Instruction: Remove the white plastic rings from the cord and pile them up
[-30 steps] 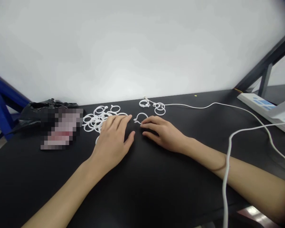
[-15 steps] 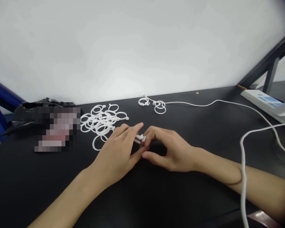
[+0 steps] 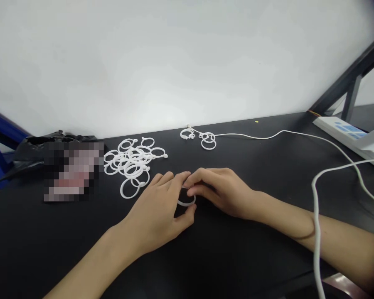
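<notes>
Between both hands is a white plastic ring [image 3: 187, 204], like a curtain ring, partly covered by fingers. My left hand [image 3: 156, 207] is closed on its left side, thumb near the ring's front edge and fingers at its far side. My right hand [image 3: 226, 193] pinches at the far right part of the ring with thumb and index finger; the exact spot it grips is hidden by the fingertips. Beyond my left hand lies a loose pile of similar white rings [image 3: 136, 157] with small eyelets.
Farther back on the black table [image 3: 237, 257] lie a few more rings [image 3: 208, 148] beside a white cable [image 3: 255, 138]. A black plastic bag [image 3: 28, 151] is at left, by a blurred patch. A white power strip [image 3: 339, 128] sits at right; another cable [image 3: 317, 232] crosses over my right forearm.
The ring now lies lower and flatter between my hands, with more of its loop showing. My left thumb has moved away from my right fingers, and my right thumb has risen to the index finger.
</notes>
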Demonstrator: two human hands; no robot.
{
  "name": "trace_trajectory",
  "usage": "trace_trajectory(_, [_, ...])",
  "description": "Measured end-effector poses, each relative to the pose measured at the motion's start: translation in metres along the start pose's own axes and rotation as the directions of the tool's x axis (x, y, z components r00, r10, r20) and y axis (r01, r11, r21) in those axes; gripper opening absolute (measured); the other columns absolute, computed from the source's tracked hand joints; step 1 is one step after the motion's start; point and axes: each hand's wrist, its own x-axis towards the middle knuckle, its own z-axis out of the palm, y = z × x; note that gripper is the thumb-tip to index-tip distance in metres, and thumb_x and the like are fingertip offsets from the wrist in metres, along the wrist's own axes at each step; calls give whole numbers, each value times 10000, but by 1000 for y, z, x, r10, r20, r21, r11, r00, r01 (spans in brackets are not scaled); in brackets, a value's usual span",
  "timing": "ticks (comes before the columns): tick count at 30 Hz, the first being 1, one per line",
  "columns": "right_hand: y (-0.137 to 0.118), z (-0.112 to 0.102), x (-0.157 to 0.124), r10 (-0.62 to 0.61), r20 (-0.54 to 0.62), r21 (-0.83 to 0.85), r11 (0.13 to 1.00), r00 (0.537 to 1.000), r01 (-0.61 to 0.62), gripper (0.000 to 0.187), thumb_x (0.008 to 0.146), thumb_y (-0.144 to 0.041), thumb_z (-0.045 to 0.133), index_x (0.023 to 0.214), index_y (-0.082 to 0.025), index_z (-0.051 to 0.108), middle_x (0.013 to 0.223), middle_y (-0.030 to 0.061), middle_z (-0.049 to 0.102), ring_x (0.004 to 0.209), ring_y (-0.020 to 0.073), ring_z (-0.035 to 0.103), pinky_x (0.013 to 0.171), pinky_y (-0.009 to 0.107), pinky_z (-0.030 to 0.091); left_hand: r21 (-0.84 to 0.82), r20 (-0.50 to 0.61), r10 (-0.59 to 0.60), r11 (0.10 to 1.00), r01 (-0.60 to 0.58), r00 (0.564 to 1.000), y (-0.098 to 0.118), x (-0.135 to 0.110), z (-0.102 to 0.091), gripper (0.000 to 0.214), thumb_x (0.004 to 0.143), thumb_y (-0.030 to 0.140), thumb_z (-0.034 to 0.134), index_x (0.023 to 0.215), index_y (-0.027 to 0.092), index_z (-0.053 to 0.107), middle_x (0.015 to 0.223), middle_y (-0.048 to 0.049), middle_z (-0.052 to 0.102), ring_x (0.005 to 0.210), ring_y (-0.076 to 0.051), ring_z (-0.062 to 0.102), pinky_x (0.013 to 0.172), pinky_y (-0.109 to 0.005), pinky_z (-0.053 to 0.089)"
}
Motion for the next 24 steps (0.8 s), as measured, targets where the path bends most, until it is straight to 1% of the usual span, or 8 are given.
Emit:
trace_trajectory(4, [2,1,1,-19,-31,4,1000,999,19,31,938,-211,588,910,-203,600,844,-18,704,701,84,651,629,183,502,22,27,-11,1000,10,1000,1,0,1,286,868,284,540,1137,187,529,963,-64,634,908,-257,569,851,-453,449])
trace_trajectory(8, [1,0,0,-7,-27,11,1000,1000,8,75,934,-244,605,885,-194,579,852,0,685,697,94,635,623,195,492,28,41,-38,999,37,998,-1,0,1,389,894,395,560,1216,182,512,1057,-84,643,972,-280,562,885,-487,431])
trace_trajectory(11, [2,-1,0,2,-17,7,1000,1000,-2,104,930,-253,614,866,-193,559,846,-1,672,702,97,628,623,197,479,30,38,-42,999,41,998,-3,0,2,406,905,426,561,1228,184,513,1098,-84,638,990,-279,549,896,-490,418])
trace_trajectory(13, [3,-1,1,10,-4,11,1000,1000,-10,120,925,-254,623,856,-191,548,849,-3,667,708,96,627,629,197,476,34,27,-32,999,31,999,-3,0,3,373,909,416,561,1199,183,526,1057,-76,641,965,-271,545,875,-477,422])
trace_trajectory(18, [2,-3,3,6,35,20,1000,999,-6,138,933,-225,605,831,-191,518,814,-14,660,675,91,616,620,196,464,42,9,30,999,-30,1000,-3,1,4,224,916,371,566,1056,195,565,901,-39,625,863,-241,534,790,-421,434])
trace_trajectory(21, [1,-3,3,-13,29,23,1000,1000,12,162,931,-203,601,806,-193,499,786,-24,665,653,85,609,595,185,446,46,11,62,997,-62,998,-2,1,4,196,931,357,547,1025,186,568,861,-37,610,837,-238,527,752,-406,434])
trace_trajectory(24, [2,-3,3,3,37,42,999,999,-5,158,931,-200,604,811,-192,502,792,-29,674,657,77,616,601,174,450,35,20,71,997,-72,997,-2,1,3,192,943,348,531,1018,175,568,860,-37,609,831,-236,521,759,-412,433])
